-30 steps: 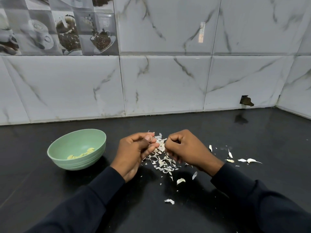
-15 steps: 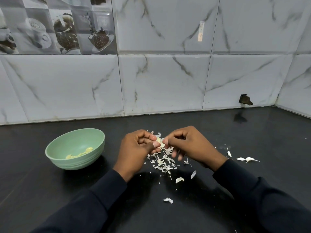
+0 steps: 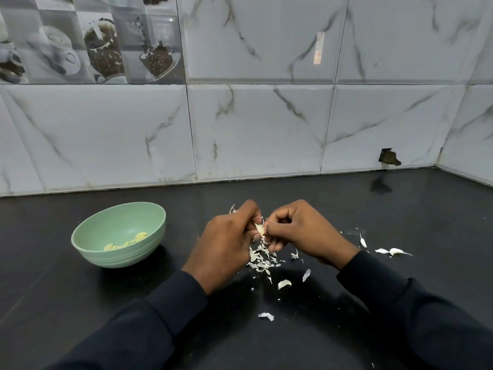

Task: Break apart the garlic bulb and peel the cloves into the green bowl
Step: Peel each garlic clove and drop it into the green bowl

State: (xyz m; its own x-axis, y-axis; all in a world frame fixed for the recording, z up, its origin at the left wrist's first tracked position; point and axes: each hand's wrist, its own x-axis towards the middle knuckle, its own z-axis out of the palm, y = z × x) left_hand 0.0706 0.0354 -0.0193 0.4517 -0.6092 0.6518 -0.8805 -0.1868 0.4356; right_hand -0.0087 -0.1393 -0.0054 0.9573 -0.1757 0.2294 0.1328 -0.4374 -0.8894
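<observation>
A small pale garlic clove (image 3: 260, 229) is pinched between my left hand (image 3: 226, 241) and my right hand (image 3: 301, 231), just above the black counter (image 3: 346, 204). Both hands have curled fingers and meet at the clove. Below them lies a heap of white garlic skins (image 3: 260, 259). The green bowl (image 3: 93, 243) stands to the left of my left hand and holds several peeled yellowish cloves (image 3: 128, 241).
Loose skin flakes (image 3: 284, 283) lie scattered toward me, and a few more garlic pieces (image 3: 397, 251) rest to the right. The marble-tiled wall (image 3: 253, 129) closes the counter behind and at the right corner.
My hands have risen a little and drawn closer together, and the clove now shows between the fingertips. The bowl has not moved.
</observation>
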